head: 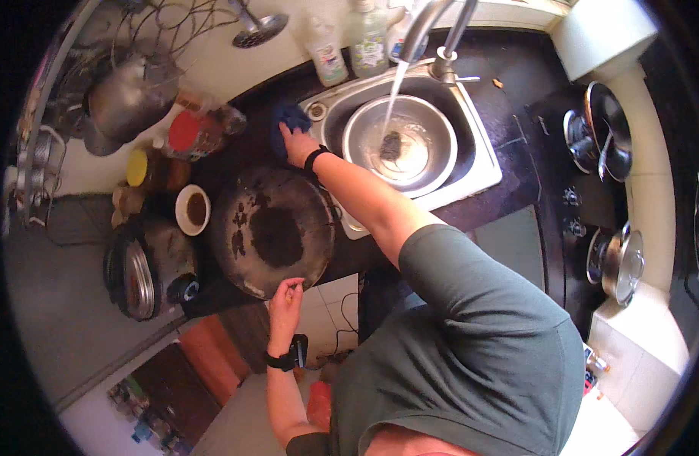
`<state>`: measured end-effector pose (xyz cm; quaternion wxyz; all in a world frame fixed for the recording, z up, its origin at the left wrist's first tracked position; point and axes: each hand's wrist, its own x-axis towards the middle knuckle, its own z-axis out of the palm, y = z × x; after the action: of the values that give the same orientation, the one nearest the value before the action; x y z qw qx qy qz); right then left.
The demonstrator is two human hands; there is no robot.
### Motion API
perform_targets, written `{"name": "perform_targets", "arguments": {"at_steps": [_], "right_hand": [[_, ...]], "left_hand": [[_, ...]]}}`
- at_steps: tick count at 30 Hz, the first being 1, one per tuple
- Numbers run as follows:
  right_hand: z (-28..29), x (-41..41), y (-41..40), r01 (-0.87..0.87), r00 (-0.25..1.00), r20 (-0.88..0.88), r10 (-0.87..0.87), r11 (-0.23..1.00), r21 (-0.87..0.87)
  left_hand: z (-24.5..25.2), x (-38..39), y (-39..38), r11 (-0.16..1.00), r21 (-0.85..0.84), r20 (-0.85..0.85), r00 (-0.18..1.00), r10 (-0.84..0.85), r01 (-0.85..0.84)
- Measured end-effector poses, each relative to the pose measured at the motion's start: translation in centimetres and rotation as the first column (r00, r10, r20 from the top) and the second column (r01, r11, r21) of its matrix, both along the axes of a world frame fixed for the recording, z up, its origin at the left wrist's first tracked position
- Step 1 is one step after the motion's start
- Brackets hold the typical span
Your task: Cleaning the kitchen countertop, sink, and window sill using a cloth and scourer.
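My right hand (301, 147) reaches across to the far side of the counter, its fingers on a bunched dark blue cloth (294, 118) beside the sink corner. Left of the sink is a large round metal pan (315, 239) with a black middle and dark patches. At its near rim, my left hand (285, 305) has thumb and fingertips pinched on the edge. Water runs from the faucet (420, 34) into a steel basin (352, 137) standing in the sink (486, 171). A dark scouring pad (391, 146) lies in that basin.
Several bottles (369, 48) stand behind the sink. A white bowl of brown liquid (196, 210), jars (137, 168) and a lidded cooker (144, 273) are on the left. On the right, a black pan (611, 131) and a lidded pot (623, 265) stand on the stove.
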<state>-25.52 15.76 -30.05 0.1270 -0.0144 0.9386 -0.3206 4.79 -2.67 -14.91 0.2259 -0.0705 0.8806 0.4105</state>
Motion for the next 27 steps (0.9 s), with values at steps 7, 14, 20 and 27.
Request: {"name": "perform_targets", "arguments": {"at_steps": [7,14,20,27], "right_hand": [[4.3,9.3,7.8,-0.061,0.998,-0.008,0.064,0.889,-0.453],[18.5,22.9,30.2,0.122,0.992,0.1,-0.074,0.441,-0.889],[11.1,21.4,47.7,0.416,0.86,0.067,-0.506,0.619,-0.666],[5.2,7.5,53.7,0.434,0.899,-0.169,-0.403,0.78,0.451]], "left_hand": [[0.1,-2.4,2.3,0.968,0.222,-0.119,0.988,-0.096,0.121],[6.1,-7.7,15.5,0.776,0.445,-0.049,0.877,-0.477,0.447],[5.3,-11.0,29.8,0.627,0.573,-0.115,0.809,-0.577,0.528],[4.7,-12.6,40.7,0.649,0.643,0.009,0.844,-0.536,0.405]]}}
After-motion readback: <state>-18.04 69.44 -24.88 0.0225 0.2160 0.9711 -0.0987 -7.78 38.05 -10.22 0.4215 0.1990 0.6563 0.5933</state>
